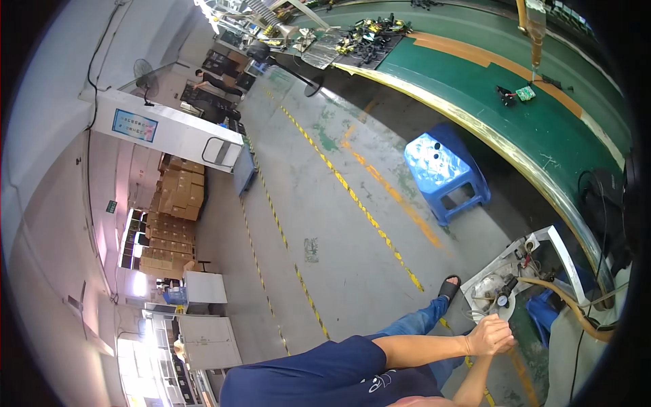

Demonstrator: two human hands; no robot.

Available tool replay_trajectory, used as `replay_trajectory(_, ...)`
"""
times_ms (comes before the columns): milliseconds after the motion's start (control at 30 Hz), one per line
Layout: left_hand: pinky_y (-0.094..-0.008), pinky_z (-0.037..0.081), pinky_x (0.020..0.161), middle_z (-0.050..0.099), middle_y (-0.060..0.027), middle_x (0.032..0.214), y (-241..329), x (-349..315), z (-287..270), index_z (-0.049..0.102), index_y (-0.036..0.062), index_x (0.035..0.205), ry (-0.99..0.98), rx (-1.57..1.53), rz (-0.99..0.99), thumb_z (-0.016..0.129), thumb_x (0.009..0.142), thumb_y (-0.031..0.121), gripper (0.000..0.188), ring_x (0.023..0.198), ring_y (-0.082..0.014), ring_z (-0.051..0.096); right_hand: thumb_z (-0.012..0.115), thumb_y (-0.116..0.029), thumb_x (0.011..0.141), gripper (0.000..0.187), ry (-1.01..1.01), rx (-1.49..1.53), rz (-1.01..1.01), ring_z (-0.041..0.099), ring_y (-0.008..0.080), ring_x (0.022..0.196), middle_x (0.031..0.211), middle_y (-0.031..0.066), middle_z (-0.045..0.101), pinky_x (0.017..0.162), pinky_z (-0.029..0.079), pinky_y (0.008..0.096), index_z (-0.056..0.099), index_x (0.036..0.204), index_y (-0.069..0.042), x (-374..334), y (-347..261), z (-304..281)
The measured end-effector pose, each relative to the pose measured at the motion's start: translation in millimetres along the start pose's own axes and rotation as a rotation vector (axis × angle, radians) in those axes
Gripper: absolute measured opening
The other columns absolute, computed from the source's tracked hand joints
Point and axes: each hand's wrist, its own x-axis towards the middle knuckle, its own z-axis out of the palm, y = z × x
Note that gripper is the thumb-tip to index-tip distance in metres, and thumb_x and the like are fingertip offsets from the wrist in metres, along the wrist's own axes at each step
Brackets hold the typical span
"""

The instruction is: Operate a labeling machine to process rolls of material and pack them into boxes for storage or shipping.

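Note:
My left hand [485, 334] and my right hand [506, 344] are pressed together at the lower right, in front of my body. The left fingers are closed over the right hand. Both hands look closed, and whatever lies between them, if anything, is hidden. Just beyond the hands stands a white-framed machine [489, 281] with a round pressure gauge [502, 300] and metal parts inside. From it a tan hose [566, 288] curves away to the right.
A blue plastic stool [441, 166] stands beside a long green-topped workbench [461, 88]. On the bench lie a small green circuit board [525, 93] and a pile of black and yellow parts [369, 37]. Yellow-black tape [352, 197] marks the floor. Cardboard boxes [178, 193] are stacked left; a person [218, 83] is far off.

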Motion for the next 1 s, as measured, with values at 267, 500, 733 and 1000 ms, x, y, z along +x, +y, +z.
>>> replay_trajectory(267,-0.0324,0.039,0.066,0.055,-0.0082,0.074,1,-2,5,0.054,0.0057,0.076,-0.022,-0.012,-0.028,0.058,0.085,0.010,0.011,0.063,-0.0250,0.051,0.048,-0.025,0.088,0.019,0.072,-0.131,0.022,0.056,0.0218,0.072,0.073,0.0080,0.054,0.065,0.047,0.0347,0.054,0.094,-0.008,4,19,-5)
replay_trajectory(500,-0.0327,0.038,0.065,0.054,-0.0077,0.073,2,-2,-2,0.054,0.0057,0.076,-0.052,0.009,0.014,0.058,0.085,0.010,0.011,0.061,-0.0251,0.049,0.042,-0.024,0.092,0.019,0.129,-0.207,0.047,0.052,0.0187,0.073,0.073,0.0059,0.050,0.070,0.045,0.0309,0.053,0.093,-0.009,13,19,-3)
replay_trajectory(733,-0.0329,0.037,0.057,0.051,-0.0062,0.068,13,13,-5,0.054,0.0087,0.069,-0.003,0.123,0.120,0.061,0.080,0.010,0.013,0.055,-0.0230,0.042,0.056,-0.028,0.077,0.016,-0.407,-0.051,0.056,0.052,0.0209,0.051,0.063,0.0047,0.057,0.044,0.037,0.0368,0.057,0.067,-0.015,-75,79,84)
replay_trajectory(1000,-0.0313,0.040,0.056,0.054,-0.0040,0.063,-2,8,-5,0.058,0.0081,0.070,-0.125,0.078,0.026,0.067,0.074,0.003,0.011,0.052,-0.0226,0.046,0.053,-0.040,0.088,0.038,-0.780,-0.066,0.522,0.064,0.0280,0.062,0.076,0.0128,0.066,0.051,0.049,0.0394,0.069,0.076,-0.007,-4,31,32)
